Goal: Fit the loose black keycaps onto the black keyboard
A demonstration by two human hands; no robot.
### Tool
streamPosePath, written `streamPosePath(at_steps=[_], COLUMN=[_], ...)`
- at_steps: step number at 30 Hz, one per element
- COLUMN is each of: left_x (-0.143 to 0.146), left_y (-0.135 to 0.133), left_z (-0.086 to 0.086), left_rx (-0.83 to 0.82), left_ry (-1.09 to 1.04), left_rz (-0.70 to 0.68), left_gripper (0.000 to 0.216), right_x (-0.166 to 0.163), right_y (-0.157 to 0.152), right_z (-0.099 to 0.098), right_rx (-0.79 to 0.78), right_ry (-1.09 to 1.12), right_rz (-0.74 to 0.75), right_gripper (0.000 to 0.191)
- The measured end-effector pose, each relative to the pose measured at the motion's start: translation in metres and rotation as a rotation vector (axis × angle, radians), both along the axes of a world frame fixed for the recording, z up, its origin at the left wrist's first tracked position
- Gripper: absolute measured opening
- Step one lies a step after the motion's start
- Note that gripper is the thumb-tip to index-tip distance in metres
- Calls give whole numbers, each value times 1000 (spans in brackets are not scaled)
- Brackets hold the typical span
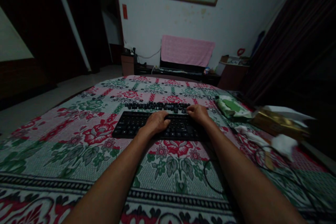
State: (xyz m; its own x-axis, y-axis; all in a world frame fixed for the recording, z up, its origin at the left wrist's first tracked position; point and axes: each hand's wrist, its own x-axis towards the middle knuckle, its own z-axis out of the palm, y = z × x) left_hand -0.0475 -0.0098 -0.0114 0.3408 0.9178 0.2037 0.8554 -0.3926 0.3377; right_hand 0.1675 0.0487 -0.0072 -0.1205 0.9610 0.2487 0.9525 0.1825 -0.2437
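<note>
Black keycaps (154, 106), probably light, best side-pinched, are being touched by the right hand (198, 113) beyond the keyboard (128, 125), which is being overlaid by the left hand (156, 120); neither grip is being clearly shown.

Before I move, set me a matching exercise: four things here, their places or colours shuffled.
1. left hand
2. right hand
3. small black pieces
4. packet

A. in a row beyond the keyboard
B. green and white, off to the right
C. at the row's right end
D. over the keyboard's middle

Pairs: 1-D; 2-C; 3-A; 4-B
</note>
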Motion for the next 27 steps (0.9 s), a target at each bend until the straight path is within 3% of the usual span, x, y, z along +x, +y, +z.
streamPosePath(at_steps=[12,27], left_x=[-5,-7], left_y=[3,3], left_z=[-2,1], left_rx=[-15,-16], left_ry=[-63,-79], left_rz=[-31,-50], left_gripper=[35,31], right_x=[-7,-13], right_y=[31,32], right_z=[6,6], right_rx=[-82,-119], right_ry=[-234,-229], right_rz=[126,123], right_gripper=[35,25])
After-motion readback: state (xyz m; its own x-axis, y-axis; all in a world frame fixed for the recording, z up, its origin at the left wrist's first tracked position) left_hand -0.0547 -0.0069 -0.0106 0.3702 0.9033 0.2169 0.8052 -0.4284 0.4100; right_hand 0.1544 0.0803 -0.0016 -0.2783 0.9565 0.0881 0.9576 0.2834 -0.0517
